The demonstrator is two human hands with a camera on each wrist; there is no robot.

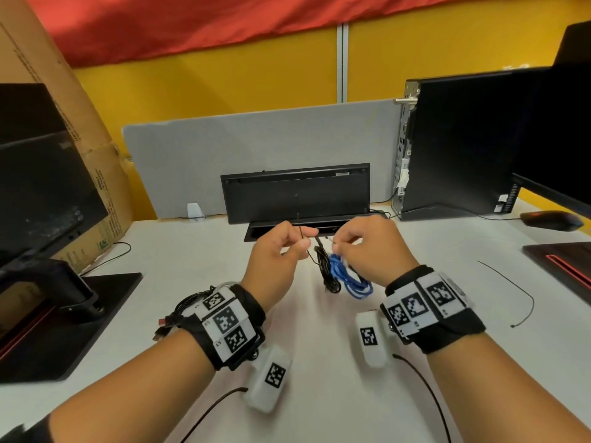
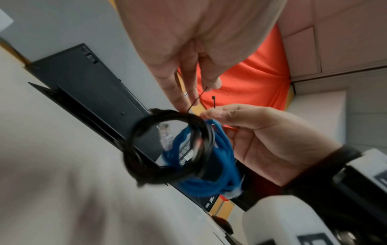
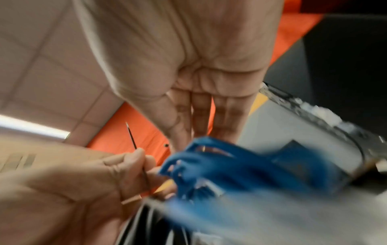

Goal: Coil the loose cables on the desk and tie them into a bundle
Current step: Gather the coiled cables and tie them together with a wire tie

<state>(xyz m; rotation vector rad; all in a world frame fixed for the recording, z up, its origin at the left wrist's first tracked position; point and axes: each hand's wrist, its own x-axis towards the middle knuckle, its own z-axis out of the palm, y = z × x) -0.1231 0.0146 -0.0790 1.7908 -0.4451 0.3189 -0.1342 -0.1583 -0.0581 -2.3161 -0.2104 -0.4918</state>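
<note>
Both hands pinch one black zip tie (image 2: 195, 101), left hand (image 1: 277, 251) its tail, right hand (image 1: 371, 247) its head; black coil (image 2: 167, 147) and blue coil (image 2: 211, 165) hang looped; tie not yet threaded.

I see bare surface (image 1: 198, 282) left of the coiled cables (image 1: 343, 276), open as far as the monitor base (image 1: 73, 314) at the left edge. Behind the coiled cables the open cable tray (image 1: 287, 230) and the upturned keyboard (image 1: 295, 193) leaning against the grey divider (image 1: 256, 145) close off the back. Right of the coiled cables the surface lies open, crossed only by a loose cable tie (image 1: 524, 292); beyond it the computer tower (image 1: 457, 145) and mouse (image 1: 551, 220) block the far right corner. Nearer me than the coiled cables, two white tagged blocks (image 1: 270, 382) and thin dark leads sit in the way
</note>
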